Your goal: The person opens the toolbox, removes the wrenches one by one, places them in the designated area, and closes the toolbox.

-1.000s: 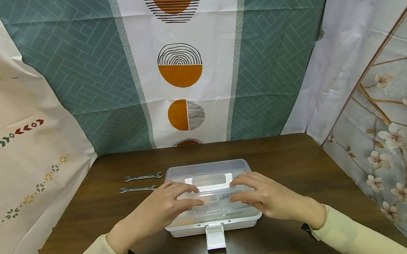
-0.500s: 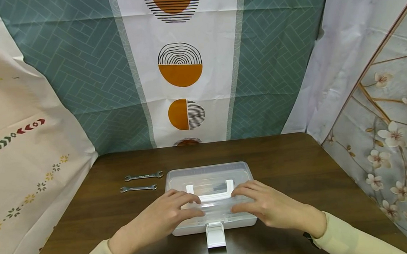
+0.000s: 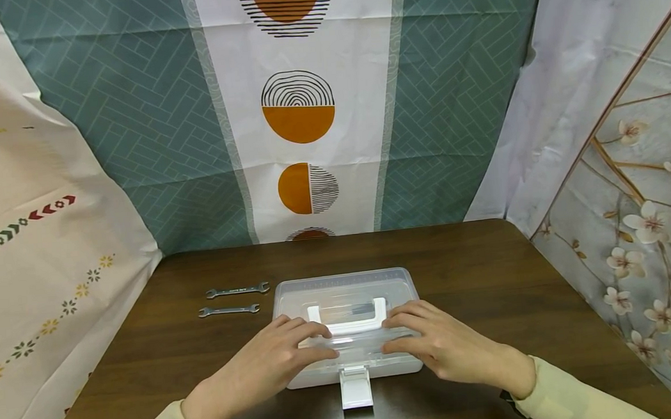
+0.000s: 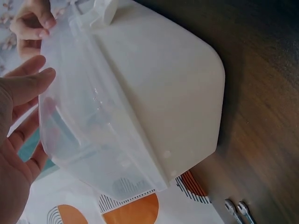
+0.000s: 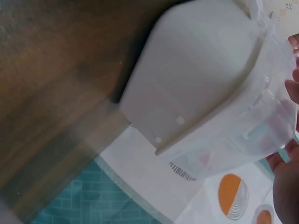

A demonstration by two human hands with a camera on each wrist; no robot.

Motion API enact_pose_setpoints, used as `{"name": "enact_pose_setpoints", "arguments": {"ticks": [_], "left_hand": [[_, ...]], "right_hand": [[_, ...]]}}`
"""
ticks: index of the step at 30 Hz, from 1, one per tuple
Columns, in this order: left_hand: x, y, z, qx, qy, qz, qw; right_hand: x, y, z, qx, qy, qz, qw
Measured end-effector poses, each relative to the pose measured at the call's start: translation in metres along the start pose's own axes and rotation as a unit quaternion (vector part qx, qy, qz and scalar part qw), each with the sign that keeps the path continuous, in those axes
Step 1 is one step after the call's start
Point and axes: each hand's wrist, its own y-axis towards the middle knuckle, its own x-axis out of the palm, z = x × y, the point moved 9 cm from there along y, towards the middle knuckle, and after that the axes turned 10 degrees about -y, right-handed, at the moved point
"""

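Note:
A toolbox with a clear lid (image 3: 346, 285) and white base (image 4: 168, 88) sits on the table, its lid down. My left hand (image 3: 275, 355) rests on the lid's left side, fingers loosely bent. On the right side, my right hand (image 3: 444, 344) touches the lid in the same way. Between them lies the white handle (image 3: 354, 327), folded toward the front. At the front, the white latch (image 3: 356, 389) sticks outward, unfastened. Vague shapes show through the lid; what they are cannot be made out.
Two open-ended wrenches, the upper wrench (image 3: 238, 291) and the lower wrench (image 3: 229, 310), lie left of the toolbox on the dark wooden table (image 3: 448, 260). Behind the table hangs a patterned cloth (image 3: 193, 147), with more cloth at both sides.
The toolbox lid has come down from slightly raised to closed, with both hands lowering along with it. The handle has tipped toward the front. Little moves over the last half second.

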Motion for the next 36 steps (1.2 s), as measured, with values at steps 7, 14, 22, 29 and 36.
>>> {"name": "enact_pose_setpoints", "arguments": {"ticks": [7,14,22,29,36], "left_hand": [[0.003,-0.002,-0.002,-0.017,-0.003,0.001,0.9998],[0.002,-0.004,-0.002,-0.018,-0.024,0.021,0.9993],[0.003,-0.002,0.001,-0.025,-0.014,0.025,0.9993],[0.004,0.002,0.003,-0.026,0.009,0.024,0.9994],[0.01,0.011,0.016,-0.002,0.044,0.02,0.9988]], "right_hand": [[0.0,0.0,-0.002,-0.013,0.004,0.045,0.9989],[0.007,0.0,-0.002,-0.036,0.006,0.077,0.9964],[0.009,0.0,-0.001,-0.047,0.015,0.15,0.9874],[0.01,0.001,-0.001,-0.045,0.026,0.166,0.9847],[0.009,-0.001,0.001,-0.038,0.027,0.162,0.9857]]}}
